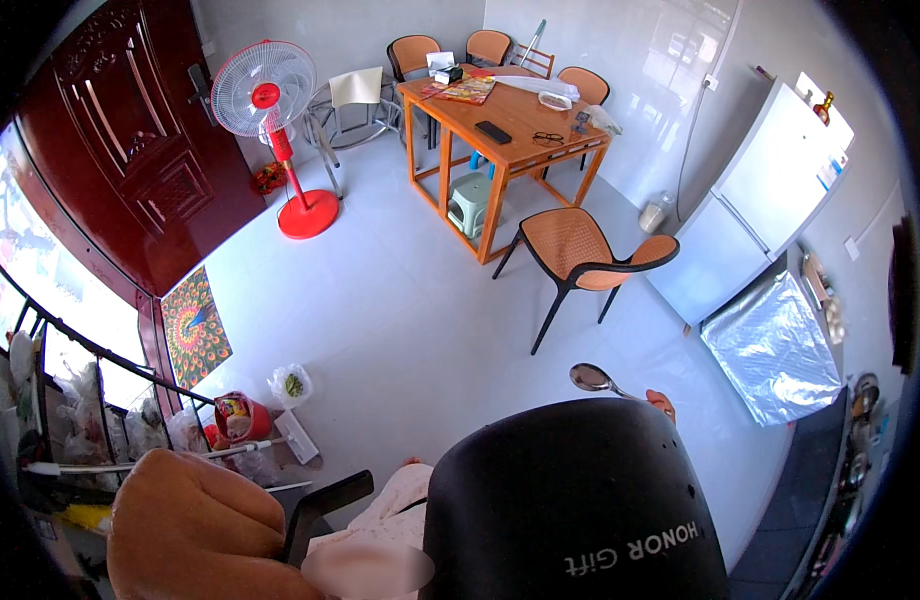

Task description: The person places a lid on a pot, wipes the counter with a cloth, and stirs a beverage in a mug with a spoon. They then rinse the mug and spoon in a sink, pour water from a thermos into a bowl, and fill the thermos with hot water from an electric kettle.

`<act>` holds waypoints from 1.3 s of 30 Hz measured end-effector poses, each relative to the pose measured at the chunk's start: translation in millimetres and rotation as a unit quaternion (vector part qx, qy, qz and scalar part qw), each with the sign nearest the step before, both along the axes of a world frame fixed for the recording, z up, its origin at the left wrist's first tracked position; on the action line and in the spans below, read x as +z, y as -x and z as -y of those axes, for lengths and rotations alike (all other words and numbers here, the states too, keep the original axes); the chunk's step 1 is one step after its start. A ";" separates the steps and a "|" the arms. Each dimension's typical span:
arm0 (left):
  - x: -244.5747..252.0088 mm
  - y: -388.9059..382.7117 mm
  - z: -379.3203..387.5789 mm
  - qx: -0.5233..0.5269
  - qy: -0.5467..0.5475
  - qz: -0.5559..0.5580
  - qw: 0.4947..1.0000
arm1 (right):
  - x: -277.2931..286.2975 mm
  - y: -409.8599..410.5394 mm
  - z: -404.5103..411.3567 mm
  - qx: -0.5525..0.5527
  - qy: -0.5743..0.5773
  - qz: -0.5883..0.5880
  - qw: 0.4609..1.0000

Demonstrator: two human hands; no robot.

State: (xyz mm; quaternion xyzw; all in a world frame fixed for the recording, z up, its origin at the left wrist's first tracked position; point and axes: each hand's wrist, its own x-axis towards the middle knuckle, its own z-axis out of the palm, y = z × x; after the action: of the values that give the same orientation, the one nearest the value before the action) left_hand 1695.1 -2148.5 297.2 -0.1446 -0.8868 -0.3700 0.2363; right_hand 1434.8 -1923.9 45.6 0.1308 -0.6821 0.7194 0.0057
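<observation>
My left hand (pixel 197 525) is large and close to the camera at the lower left, its fingers bent. A black angled bar (pixel 328 499) lies against it; whether the fingers close round the bar is not clear. A big black rounded object (pixel 572 495), bearing writing, fills the bottom centre and hides much behind it. Past its upper right edge show a few fingers of my right hand (pixel 661 405), at the handle of a metal spoon (pixel 591 377) whose bowl points left. Pale cloth (pixel 388 510) shows between the bar and the black object.
Ahead stands a wooden table (pixel 535 150) with a phone (pixel 493 133) and glasses (pixel 548 139) on it. A chair (pixel 572 240) is pulled out before it. A red fan (pixel 308 214) stands left, a fridge (pixel 745 202) right. A red bucket (pixel 253 416) and bags sit lower left.
</observation>
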 end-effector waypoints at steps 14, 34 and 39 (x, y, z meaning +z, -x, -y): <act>-0.3 -5.0 1.3 0.005 -0.009 -0.013 1.000 | 1.8 -6.4 2.5 -0.008 -0.012 -0.011 1.000; -5.4 1.9 12.6 -0.001 -0.002 -0.025 1.000 | -5.5 -0.2 7.0 -0.004 -0.010 -0.033 0.999; -10.6 -0.4 27.7 0.002 -0.027 0.059 0.998 | 4.6 -5.5 10.6 -0.009 -0.016 -0.012 1.000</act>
State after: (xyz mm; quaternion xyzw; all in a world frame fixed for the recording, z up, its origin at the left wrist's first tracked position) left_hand 1695.5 -2176.2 286.6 -0.1141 -0.8891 -0.4014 0.1881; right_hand 1440.3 -1934.5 50.2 0.1335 -0.6944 0.7069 0.0186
